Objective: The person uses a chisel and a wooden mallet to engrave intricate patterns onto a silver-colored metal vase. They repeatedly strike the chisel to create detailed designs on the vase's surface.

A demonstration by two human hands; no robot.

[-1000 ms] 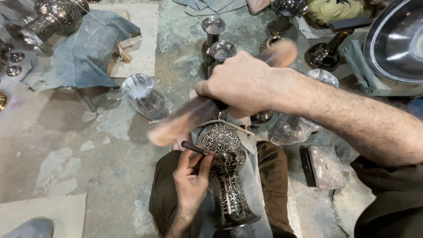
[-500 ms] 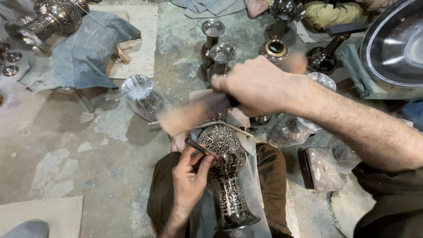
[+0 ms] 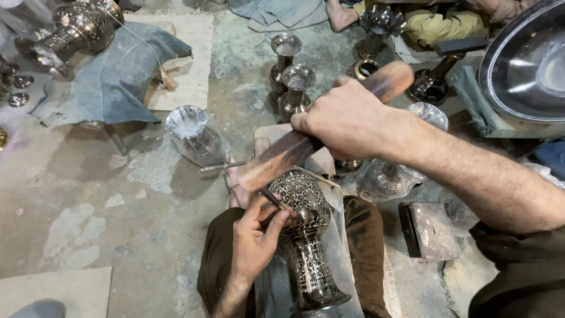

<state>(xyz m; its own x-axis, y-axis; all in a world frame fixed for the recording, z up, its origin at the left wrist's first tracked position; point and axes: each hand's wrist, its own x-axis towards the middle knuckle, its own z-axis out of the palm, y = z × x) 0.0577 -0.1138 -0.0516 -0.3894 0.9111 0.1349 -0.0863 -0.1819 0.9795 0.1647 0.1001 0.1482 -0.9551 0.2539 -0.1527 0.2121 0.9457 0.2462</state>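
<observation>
The floor [image 3: 88, 194] was bare grey concrete, stained and patched with pale, chalky blotches. A beige mat [image 3: 188, 59] lay on it at the upper left, partly under a crumpled blue-grey cloth [image 3: 112, 82]. More grey fabric [image 3: 276, 12] was bunched along the top edge. A corner of a second pale mat [image 3: 53, 294] showed at the lower left. At the upper right a large, shiny metal basin [image 3: 524, 59] caught bright reflections. The light was even and soft, throwing faint shadows across the floor. No walls or windows were in view.
</observation>
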